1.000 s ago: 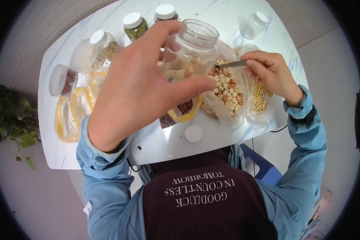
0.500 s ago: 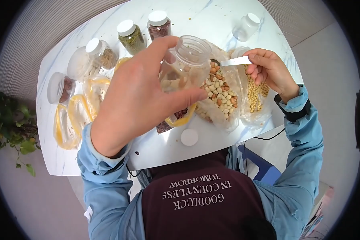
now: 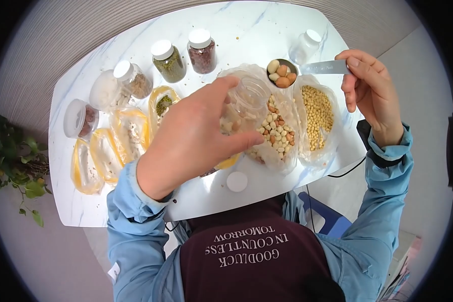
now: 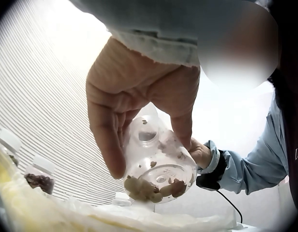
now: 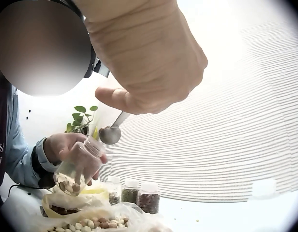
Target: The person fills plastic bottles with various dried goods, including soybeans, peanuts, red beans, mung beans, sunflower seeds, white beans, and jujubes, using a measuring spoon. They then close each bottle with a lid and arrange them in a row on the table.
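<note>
The left hand (image 3: 186, 133) grips a clear open jar (image 3: 251, 95) between thumb and fingers; in the left wrist view a few pale and brown nuts lie at the jar's bottom (image 4: 161, 181). The right hand (image 3: 375, 90) pinches the flat handle of a metal scoop (image 3: 282, 73), whose bowl holds several pale and reddish-brown nuts. That bowl is raised to the right of the jar's mouth, not touching it. Below both lies an open plastic bag of mixed nuts (image 3: 278, 133). In the right wrist view the jar (image 5: 79, 166) leans, its mouth toward the scoop (image 5: 110, 135).
A bag of yellow beans (image 3: 317, 118) lies at the right. Behind stand white-capped jars of green beans (image 3: 169, 64) and dark red contents (image 3: 202, 53), plus a capped clear jar (image 3: 304, 48). More jars and yellow-edged bags (image 3: 105, 153) are at left. A white lid (image 3: 237, 181) lies near the front edge.
The scoop has come up out of the nut bag, loaded with nuts, as the right hand moved right. The left hand and jar appear slightly lower in the view.
</note>
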